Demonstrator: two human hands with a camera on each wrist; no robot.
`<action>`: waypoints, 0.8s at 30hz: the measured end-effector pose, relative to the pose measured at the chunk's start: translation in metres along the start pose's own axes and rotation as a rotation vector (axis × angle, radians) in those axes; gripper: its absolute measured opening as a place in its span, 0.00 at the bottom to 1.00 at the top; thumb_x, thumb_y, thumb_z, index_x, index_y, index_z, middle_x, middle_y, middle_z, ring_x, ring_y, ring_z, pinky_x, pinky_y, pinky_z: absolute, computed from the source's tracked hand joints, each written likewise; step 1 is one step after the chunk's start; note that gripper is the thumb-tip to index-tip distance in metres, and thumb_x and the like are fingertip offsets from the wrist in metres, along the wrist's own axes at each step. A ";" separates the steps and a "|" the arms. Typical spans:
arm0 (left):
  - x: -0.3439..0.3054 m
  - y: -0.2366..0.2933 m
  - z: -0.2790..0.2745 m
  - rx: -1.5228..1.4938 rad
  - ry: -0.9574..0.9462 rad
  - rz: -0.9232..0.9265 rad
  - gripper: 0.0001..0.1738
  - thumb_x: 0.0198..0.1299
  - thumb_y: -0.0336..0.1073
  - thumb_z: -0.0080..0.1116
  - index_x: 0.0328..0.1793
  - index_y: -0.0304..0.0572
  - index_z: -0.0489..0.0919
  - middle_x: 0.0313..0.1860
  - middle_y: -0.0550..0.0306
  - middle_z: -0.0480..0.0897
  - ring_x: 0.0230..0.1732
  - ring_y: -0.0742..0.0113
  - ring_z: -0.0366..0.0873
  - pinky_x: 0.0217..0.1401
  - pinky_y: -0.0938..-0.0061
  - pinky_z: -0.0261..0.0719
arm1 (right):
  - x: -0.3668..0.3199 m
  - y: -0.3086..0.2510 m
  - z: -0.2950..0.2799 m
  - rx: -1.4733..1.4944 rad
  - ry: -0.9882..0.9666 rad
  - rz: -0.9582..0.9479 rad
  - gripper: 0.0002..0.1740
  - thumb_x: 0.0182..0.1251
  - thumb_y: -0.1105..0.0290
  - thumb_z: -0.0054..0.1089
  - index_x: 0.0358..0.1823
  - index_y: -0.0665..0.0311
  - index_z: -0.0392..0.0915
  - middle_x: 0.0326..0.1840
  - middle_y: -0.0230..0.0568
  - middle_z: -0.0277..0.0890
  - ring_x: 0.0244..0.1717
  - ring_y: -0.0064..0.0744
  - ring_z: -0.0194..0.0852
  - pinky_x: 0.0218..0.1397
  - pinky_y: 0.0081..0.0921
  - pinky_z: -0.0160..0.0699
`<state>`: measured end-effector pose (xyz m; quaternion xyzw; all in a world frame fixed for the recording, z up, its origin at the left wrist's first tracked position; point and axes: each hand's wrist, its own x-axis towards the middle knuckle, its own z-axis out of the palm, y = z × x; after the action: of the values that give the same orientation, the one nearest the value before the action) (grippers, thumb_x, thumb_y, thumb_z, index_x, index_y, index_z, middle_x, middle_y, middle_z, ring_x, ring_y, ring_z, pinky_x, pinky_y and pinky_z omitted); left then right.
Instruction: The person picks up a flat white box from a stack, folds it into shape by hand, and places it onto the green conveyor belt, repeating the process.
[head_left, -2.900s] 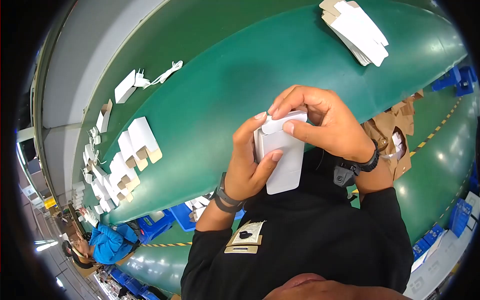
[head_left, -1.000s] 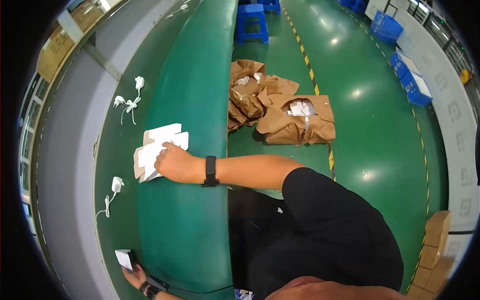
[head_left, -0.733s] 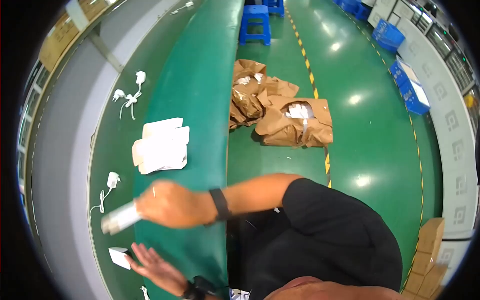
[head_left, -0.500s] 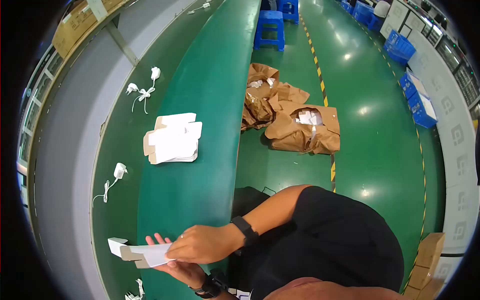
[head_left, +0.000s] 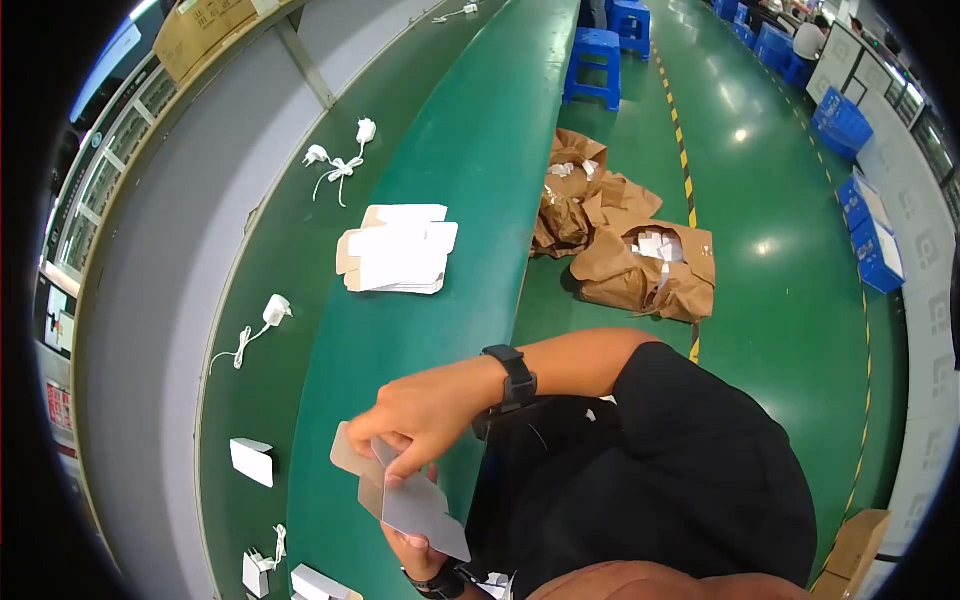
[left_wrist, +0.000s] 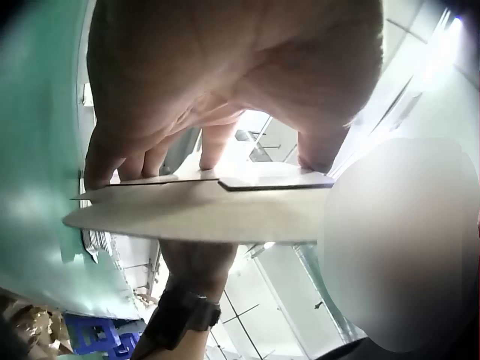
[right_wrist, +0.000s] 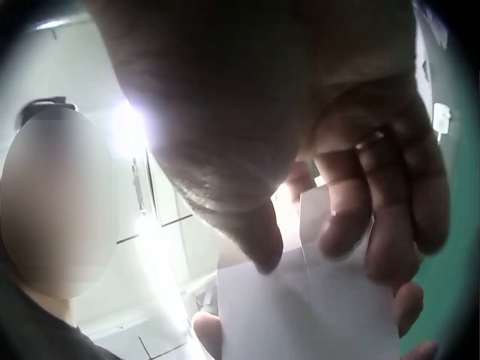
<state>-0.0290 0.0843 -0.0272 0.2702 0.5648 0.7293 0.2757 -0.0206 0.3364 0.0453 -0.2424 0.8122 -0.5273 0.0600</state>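
Note:
Both hands hold a small white carton (head_left: 425, 515), partly folded out, with a grey-brown inside and flaps sticking out. My right hand (head_left: 430, 410) reaches over it from above, thumb and fingers pinching its upper panels. Below, my left hand (head_left: 408, 552) grips the carton by its sides and is partly hidden behind it. In the left wrist view, the left fingers (left_wrist: 214, 146) and thumb meet its edge. The right wrist view shows the right thumb (right_wrist: 262, 247) and curled fingers at a white panel (right_wrist: 300, 315), with left fingertips at both sides.
A stack of flat white cartons (head_left: 405, 255) lies on the green table (head_left: 450, 130). Along its far strip are a folded white piece (head_left: 252, 462) and white plug adapters with tied cords (head_left: 275, 310). Another white carton (head_left: 320, 582) is at the bottom. Torn brown paper packages (head_left: 650, 270) lie on the floor.
The hands have let go of an earlier white box. My right hand has taken a flat carton from the stack and brought it to my left hand, where it has been opened out.

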 end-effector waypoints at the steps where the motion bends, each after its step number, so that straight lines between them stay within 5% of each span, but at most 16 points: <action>1: 0.001 0.001 0.002 -0.031 0.029 -0.025 0.70 0.49 0.71 0.68 0.84 0.32 0.44 0.78 0.33 0.58 0.76 0.42 0.64 0.78 0.39 0.60 | 0.000 0.001 -0.003 -0.001 0.000 -0.004 0.16 0.68 0.59 0.65 0.49 0.62 0.75 0.32 0.40 0.82 0.30 0.35 0.81 0.35 0.30 0.77; 5: 0.008 0.005 0.010 -0.045 0.143 0.022 0.68 0.52 0.69 0.66 0.85 0.41 0.39 0.77 0.34 0.58 0.74 0.40 0.66 0.72 0.42 0.71 | -0.003 0.011 -0.006 0.061 -0.173 -0.015 0.17 0.67 0.59 0.67 0.48 0.61 0.73 0.26 0.36 0.80 0.27 0.34 0.80 0.33 0.28 0.75; 9: 0.031 -0.001 0.022 0.111 0.388 0.316 0.65 0.56 0.66 0.61 0.86 0.48 0.34 0.76 0.30 0.59 0.68 0.38 0.72 0.59 0.46 0.81 | -0.003 0.027 0.012 0.200 0.083 -0.125 0.18 0.67 0.59 0.68 0.50 0.61 0.76 0.36 0.39 0.83 0.31 0.34 0.82 0.35 0.30 0.78; 12: 0.037 0.018 0.031 0.171 0.382 0.273 0.59 0.58 0.65 0.57 0.85 0.46 0.39 0.71 0.29 0.62 0.61 0.41 0.75 0.50 0.50 0.82 | 0.006 0.028 0.025 0.180 0.555 -0.363 0.17 0.70 0.60 0.65 0.53 0.61 0.80 0.46 0.43 0.82 0.40 0.36 0.83 0.41 0.32 0.82; 16: 0.032 0.011 0.008 0.137 0.295 0.175 0.49 0.60 0.65 0.51 0.79 0.44 0.49 0.65 0.30 0.66 0.51 0.45 0.77 0.42 0.56 0.81 | 0.008 0.032 0.037 0.581 0.336 -0.284 0.14 0.73 0.61 0.62 0.50 0.63 0.83 0.52 0.44 0.79 0.46 0.37 0.82 0.49 0.32 0.83; 20: 0.012 -0.024 0.007 -0.019 0.302 0.165 0.41 0.61 0.65 0.48 0.70 0.46 0.57 0.60 0.33 0.68 0.49 0.49 0.77 0.40 0.59 0.79 | 0.002 0.039 0.069 0.634 0.210 -0.137 0.13 0.75 0.63 0.59 0.45 0.64 0.85 0.46 0.42 0.80 0.45 0.35 0.80 0.49 0.31 0.80; 24: 0.050 -0.012 0.050 -0.172 0.499 0.129 0.36 0.64 0.63 0.47 0.69 0.49 0.60 0.49 0.44 0.70 0.43 0.57 0.73 0.37 0.64 0.73 | 0.002 0.050 0.039 0.313 0.370 -0.355 0.14 0.75 0.62 0.59 0.40 0.65 0.85 0.41 0.40 0.80 0.41 0.34 0.79 0.44 0.29 0.78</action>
<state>-0.0279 0.1564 -0.0240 0.0931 0.5329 0.8347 0.1031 -0.0253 0.3191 -0.0160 -0.2681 0.6631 -0.6836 -0.1455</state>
